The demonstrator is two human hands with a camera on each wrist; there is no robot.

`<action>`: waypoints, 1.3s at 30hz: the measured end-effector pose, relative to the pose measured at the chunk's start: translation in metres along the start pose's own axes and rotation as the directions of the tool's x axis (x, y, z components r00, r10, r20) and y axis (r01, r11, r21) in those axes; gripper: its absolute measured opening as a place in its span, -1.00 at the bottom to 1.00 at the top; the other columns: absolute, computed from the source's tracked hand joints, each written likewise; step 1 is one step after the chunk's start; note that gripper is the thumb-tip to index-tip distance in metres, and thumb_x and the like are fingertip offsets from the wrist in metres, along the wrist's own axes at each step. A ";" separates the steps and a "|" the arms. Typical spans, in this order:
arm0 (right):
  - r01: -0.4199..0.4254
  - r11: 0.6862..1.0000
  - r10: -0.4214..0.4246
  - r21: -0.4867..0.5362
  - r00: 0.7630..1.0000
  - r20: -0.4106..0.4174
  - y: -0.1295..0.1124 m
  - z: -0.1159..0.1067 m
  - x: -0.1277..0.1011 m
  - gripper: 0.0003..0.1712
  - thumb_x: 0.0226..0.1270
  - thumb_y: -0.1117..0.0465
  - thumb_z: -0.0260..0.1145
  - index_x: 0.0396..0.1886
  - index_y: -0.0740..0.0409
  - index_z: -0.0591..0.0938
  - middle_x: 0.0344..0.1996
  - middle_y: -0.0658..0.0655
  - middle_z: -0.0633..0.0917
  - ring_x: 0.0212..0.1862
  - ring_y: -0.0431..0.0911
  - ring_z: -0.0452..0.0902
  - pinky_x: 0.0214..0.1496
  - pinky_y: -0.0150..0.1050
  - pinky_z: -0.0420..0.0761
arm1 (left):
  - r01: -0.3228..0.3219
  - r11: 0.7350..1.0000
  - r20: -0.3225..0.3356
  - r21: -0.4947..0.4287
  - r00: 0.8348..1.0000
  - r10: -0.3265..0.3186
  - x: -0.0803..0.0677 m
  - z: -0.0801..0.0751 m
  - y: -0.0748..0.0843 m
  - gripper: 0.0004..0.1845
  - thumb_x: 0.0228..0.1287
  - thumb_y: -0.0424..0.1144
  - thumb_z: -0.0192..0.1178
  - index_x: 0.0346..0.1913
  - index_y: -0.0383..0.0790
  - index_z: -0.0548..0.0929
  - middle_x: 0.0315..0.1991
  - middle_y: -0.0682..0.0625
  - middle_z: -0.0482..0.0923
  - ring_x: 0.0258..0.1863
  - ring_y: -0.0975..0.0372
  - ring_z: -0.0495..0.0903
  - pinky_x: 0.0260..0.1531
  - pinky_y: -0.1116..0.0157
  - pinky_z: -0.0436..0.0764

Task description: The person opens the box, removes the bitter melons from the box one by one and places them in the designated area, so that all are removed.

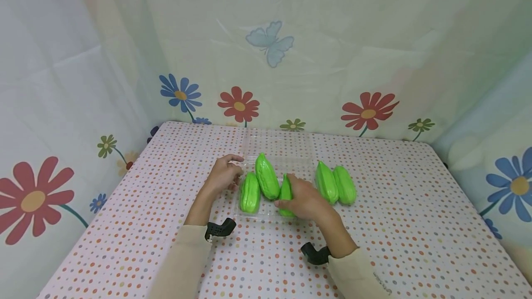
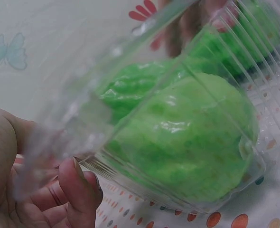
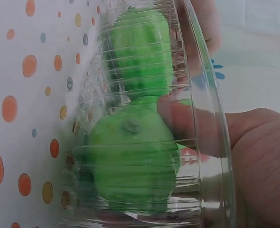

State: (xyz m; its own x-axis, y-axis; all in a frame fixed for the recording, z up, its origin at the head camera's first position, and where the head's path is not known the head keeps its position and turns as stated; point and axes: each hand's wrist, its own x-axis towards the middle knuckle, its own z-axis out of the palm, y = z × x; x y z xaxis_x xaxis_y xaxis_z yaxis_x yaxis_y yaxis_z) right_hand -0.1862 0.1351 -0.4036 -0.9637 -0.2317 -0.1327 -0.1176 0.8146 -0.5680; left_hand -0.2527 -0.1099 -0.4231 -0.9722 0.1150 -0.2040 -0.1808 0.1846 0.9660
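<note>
A clear plastic clamshell tray [image 1: 249,211] lies on the dotted tablecloth [image 1: 399,243] between the two hands, with three green ribbed gourds in it – one [image 1: 250,192] nearest the left fingers, a second [image 1: 267,175] in the middle, and a third [image 1: 285,191] under the right fingers. The left hand [image 1: 224,174] sits at the tray's left rim; in the left wrist view its fingers [image 2: 80,190] are curled, the tips against the ridged plastic wall just below the nearest gourd [image 2: 187,142], pinching the tray's edge. The right hand [image 1: 305,200] lies over the third gourd, its fingers [image 3: 192,128] fairly straight and close together, pressed against the gourd's side inside the tray wall [image 3: 211,95]. Two more gourds [image 1: 335,183] lie side by side on the cloth, just beyond the right knuckles. The tray looks thin and flexible – likely to buckle if squeezed at one corner, so the stiffer ribbed rim is the better hold. The gourds appear glossy and firm, probably light and a little slippery; a grasp around the thick middle should suit them best
</note>
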 end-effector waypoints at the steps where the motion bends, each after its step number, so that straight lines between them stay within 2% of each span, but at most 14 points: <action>1: -0.002 1.000 0.002 -0.002 1.000 -0.001 0.000 0.000 0.000 0.04 0.21 0.04 0.54 0.52 0.39 0.24 0.14 0.32 0.59 0.11 0.09 0.50 0.19 0.13 0.55 | 0.003 1.000 0.003 -0.003 1.000 -0.003 -0.002 0.000 0.003 -0.49 0.29 -0.42 0.07 0.32 -0.27 0.48 -0.43 -0.21 0.50 -0.61 0.13 0.47 -0.65 0.26 0.58; 7: 0.013 1.000 -0.013 -0.013 1.000 -0.028 -0.001 0.001 0.001 -0.03 0.15 0.13 0.53 0.49 0.36 0.30 0.05 0.27 0.61 0.00 0.05 0.52 0.12 0.08 0.59 | -0.009 1.000 0.013 -0.005 1.000 0.009 -0.022 0.001 0.023 -0.54 0.28 -0.45 0.06 0.25 -0.27 0.52 -0.43 -0.23 0.50 -0.57 0.08 0.49 -0.62 0.25 0.61; 11: 0.029 1.000 -0.029 -0.007 0.998 -0.054 -0.001 0.001 0.002 -0.07 0.10 0.22 0.48 0.47 0.35 0.34 0.04 0.26 0.62 -0.06 0.01 0.52 0.08 0.04 0.60 | -0.013 1.000 0.021 -0.006 1.000 0.013 -0.027 0.001 0.027 -0.55 0.28 -0.45 0.06 0.25 -0.28 0.52 -0.42 -0.23 0.50 -0.56 0.08 0.50 -0.60 0.24 0.61; 15: 0.025 1.000 -0.024 0.007 0.997 -0.079 -0.001 0.001 0.003 -0.10 0.11 0.24 0.44 0.47 0.33 0.35 0.09 0.28 0.62 -0.05 0.02 0.52 0.08 0.05 0.60 | -0.012 1.000 0.026 -0.010 1.000 0.013 -0.026 0.001 0.028 -0.54 0.29 -0.44 0.05 0.26 -0.28 0.51 -0.43 -0.21 0.50 -0.55 0.08 0.50 -0.60 0.25 0.61; 17: 0.017 1.000 -0.015 0.020 0.995 -0.096 -0.001 0.001 0.004 -0.10 0.12 0.23 0.44 0.48 0.33 0.35 0.16 0.31 0.60 0.01 0.06 0.53 0.12 0.08 0.59 | -0.013 1.000 0.022 -0.011 1.000 0.013 -0.026 0.001 0.027 -0.53 0.29 -0.44 0.05 0.27 -0.30 0.51 -0.44 -0.21 0.50 -0.56 0.08 0.50 -0.61 0.25 0.61; 21: 0.006 0.998 0.004 0.067 0.990 -0.142 -0.001 0.000 0.004 -0.12 0.14 0.20 0.39 0.48 0.32 0.35 0.26 0.34 0.55 0.01 0.08 0.52 0.10 0.08 0.59 | -0.014 1.000 0.015 -0.006 1.000 0.014 -0.023 0.002 0.024 -0.49 0.28 -0.45 0.05 0.32 -0.36 0.48 -0.45 -0.21 0.49 -0.57 0.09 0.49 -0.63 0.26 0.60; 24: 0.015 0.995 0.004 0.097 0.982 -0.187 -0.001 -0.003 0.004 -0.14 0.15 0.18 0.36 0.47 0.32 0.36 0.24 0.33 0.56 -0.08 0.05 0.52 -0.03 0.00 0.60 | -0.024 1.000 0.009 -0.001 1.000 0.024 -0.023 0.003 0.023 -0.47 0.27 -0.45 0.04 0.33 -0.39 0.46 -0.46 -0.20 0.48 -0.59 0.11 0.48 -0.65 0.28 0.60; 27: 0.030 0.993 -0.001 0.116 0.972 -0.236 -0.001 -0.004 0.004 -0.17 0.18 0.17 0.33 0.46 0.32 0.38 0.22 0.32 0.58 -0.09 0.05 0.52 -0.08 -0.04 0.60 | -0.033 0.999 0.003 0.002 0.999 0.033 -0.024 0.004 0.024 -0.48 0.26 -0.45 0.04 0.31 -0.38 0.47 -0.49 -0.19 0.48 -0.62 0.13 0.47 -0.67 0.29 0.59; 29: 0.043 0.991 -0.008 0.125 0.963 -0.270 0.000 -0.005 0.005 -0.19 0.20 0.17 0.31 0.46 0.33 0.38 0.21 0.32 0.58 -0.06 0.06 0.53 -0.04 -0.02 0.60 | -0.026 1.000 0.005 0.004 1.000 0.026 -0.023 0.003 0.024 -0.50 0.26 -0.45 0.04 0.29 -0.35 0.49 -0.49 -0.20 0.48 -0.64 0.14 0.46 -0.66 0.28 0.59; 36: 0.073 0.979 -0.002 0.188 0.936 -0.353 0.002 -0.009 0.005 -0.20 0.18 0.16 0.29 0.46 0.28 0.40 0.24 0.31 0.56 -0.06 0.08 0.53 -0.07 -0.02 0.59 | -0.005 1.000 0.001 0.000 1.000 0.005 -0.003 0.001 0.005 -0.50 0.31 -0.42 0.05 0.32 -0.25 0.48 -0.46 -0.22 0.50 -0.67 0.16 0.42 -0.66 0.26 0.58; 39: 0.083 0.976 0.001 0.202 0.923 -0.385 0.003 -0.011 0.004 -0.20 0.18 0.15 0.28 0.47 0.24 0.40 0.28 0.30 0.54 -0.05 0.08 0.51 -0.06 -0.02 0.56 | -0.013 1.000 -0.002 -0.006 1.000 0.013 0.000 0.001 -0.001 -0.49 0.31 -0.39 0.07 0.33 -0.23 0.48 -0.45 -0.19 0.50 -0.68 0.18 0.42 -0.68 0.28 0.56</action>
State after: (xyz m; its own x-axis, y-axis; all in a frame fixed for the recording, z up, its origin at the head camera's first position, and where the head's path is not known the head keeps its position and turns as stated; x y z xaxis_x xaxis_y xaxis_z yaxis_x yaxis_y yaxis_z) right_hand -0.1934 0.1426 -0.3967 -0.9818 -0.0080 0.1898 -0.1464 0.6684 -0.7292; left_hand -0.2525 -0.1089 -0.4242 -0.9749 0.1151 -0.1906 -0.1686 0.1777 0.9695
